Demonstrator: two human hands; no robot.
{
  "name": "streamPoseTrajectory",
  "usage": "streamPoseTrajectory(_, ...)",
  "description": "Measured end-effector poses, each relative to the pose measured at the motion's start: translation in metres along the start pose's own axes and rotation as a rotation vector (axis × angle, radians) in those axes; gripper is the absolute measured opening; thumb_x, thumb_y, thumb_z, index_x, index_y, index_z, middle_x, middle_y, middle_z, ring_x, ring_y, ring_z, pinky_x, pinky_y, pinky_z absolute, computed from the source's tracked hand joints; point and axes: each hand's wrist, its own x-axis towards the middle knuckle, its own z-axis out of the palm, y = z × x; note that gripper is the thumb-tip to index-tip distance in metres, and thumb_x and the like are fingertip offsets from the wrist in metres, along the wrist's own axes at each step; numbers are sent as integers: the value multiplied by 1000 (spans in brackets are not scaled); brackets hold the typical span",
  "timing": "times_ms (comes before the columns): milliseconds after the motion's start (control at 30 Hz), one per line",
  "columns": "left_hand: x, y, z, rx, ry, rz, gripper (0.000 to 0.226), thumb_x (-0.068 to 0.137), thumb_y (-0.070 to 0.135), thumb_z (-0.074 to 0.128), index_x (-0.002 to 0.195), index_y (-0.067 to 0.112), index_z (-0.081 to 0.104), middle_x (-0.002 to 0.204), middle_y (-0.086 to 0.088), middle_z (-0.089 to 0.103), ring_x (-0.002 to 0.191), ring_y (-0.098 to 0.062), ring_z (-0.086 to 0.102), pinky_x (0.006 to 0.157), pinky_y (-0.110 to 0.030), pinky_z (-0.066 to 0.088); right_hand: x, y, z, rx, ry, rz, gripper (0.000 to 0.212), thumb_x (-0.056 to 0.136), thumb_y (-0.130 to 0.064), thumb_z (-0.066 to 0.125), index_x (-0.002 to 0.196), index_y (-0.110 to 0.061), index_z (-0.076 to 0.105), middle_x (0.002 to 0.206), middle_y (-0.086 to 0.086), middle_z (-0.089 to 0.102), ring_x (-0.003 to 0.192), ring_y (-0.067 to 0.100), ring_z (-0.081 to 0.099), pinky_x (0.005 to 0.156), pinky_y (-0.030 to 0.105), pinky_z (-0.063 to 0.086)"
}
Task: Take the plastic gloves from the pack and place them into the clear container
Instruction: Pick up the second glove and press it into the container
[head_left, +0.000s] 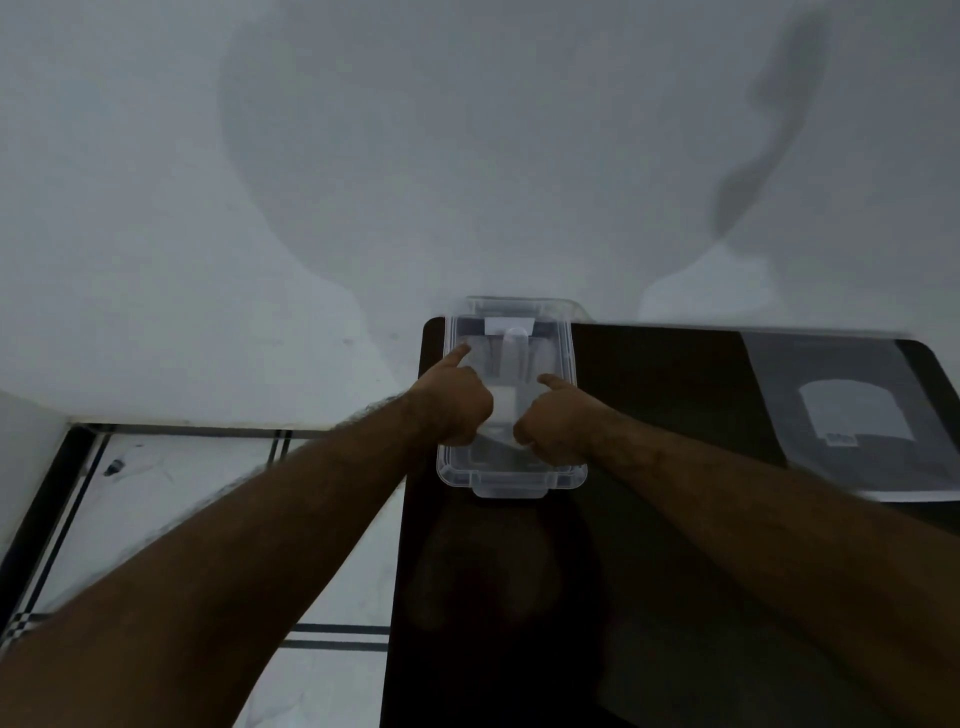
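stage: late, judged | plastic gloves (503, 402): pale folded stack inside clear container (571, 470) on bench (675, 571) | left hand (457, 410), right hand (558, 428): curled, forefingers out, pressing stack down | pack (852, 415): flat, well right | left: withdraw hands, maybe more gloves

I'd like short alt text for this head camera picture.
Two bare hands, left hand and right hand, press into a clear container on a dark table. A gloves pack lies to the right.
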Motion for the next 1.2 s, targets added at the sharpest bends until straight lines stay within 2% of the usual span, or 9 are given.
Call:
streamPoseTrajectory(233, -7, 1, 2, -31, -100, 13, 32, 95, 42, 71, 121, 23, 75, 122, -2, 74, 135, -25, 57, 127, -64, -8, -1, -6, -17, 18, -231, -16, 44, 102, -39, 62, 146, -34, 61, 150, -1, 61, 150, 27, 46, 129, 63, -2)
streamPoseTrajectory(333, -8, -1, 3, -56, -164, 25, 34, 97, 48, 67, 122, 26, 75, 126, 0, 72, 142, -26, 51, 124, -66, -15, -1, -4, -24, 60, -272, -7, 45, 103, -38, 61, 148, -32, 60, 153, -1, 59, 152, 26, 42, 129, 64, -1)
streamPoseTrajectory(500, -11, 1, -2, -91, -217, 43, 41, 104, 49, 54, 129, 25, 74, 138, 2, 69, 152, -23, 39, 121, -66, -20, 3, -4, -24, 61, -195, 22, 37, 103, -34, 63, 138, -25, 65, 146, 4, 63, 146, 27, 49, 130, 61, 7)
streamPoseTrajectory(633, -11, 4, -4, -107, -234, 63, 42, 105, 50, 51, 131, 25, 73, 144, 1, 66, 157, -23, 33, 120, -67, -21, 9, -8, -14, 68, -112, 42, 36, 100, -35, 68, 135, -26, 67, 141, 3, 66, 139, 28, 55, 130, 62, 16)
streamPoseTrajectory(767, -10, 6, -6, -77, -249, 87, 42, 105, 48, 51, 131, 24, 73, 143, 0, 67, 156, -23, 35, 120, -68, -21, 10, -11, -6, 57, -107, 47, 35, 100, -38, 69, 133, -27, 68, 136, 3, 66, 136, 29, 57, 129, 67, 15)
streamPoseTrajectory(933, -9, -1, -7, -35, -130, 56, 34, 104, 40, 51, 121, 26, 77, 123, 2, 75, 142, -24, 50, 123, -68, -14, 4, -8, -9, -20, -26, 21, 40, 100, -33, 68, 139, -25, 66, 140, 8, 63, 134, 35, 57, 127, 67, 21)
streamPoseTrajectory(1200, -9, 5, 3, 32, -122, 0, 33, 104, 42, 55, 121, 24, 77, 119, 1, 76, 136, -25, 55, 119, -67, -20, 7, -5, -4, 20, -18, 2, 50, 97, -29, 73, 146, -28, 59, 142, 9, 61, 131, 35, 60, 126, 69, 20)
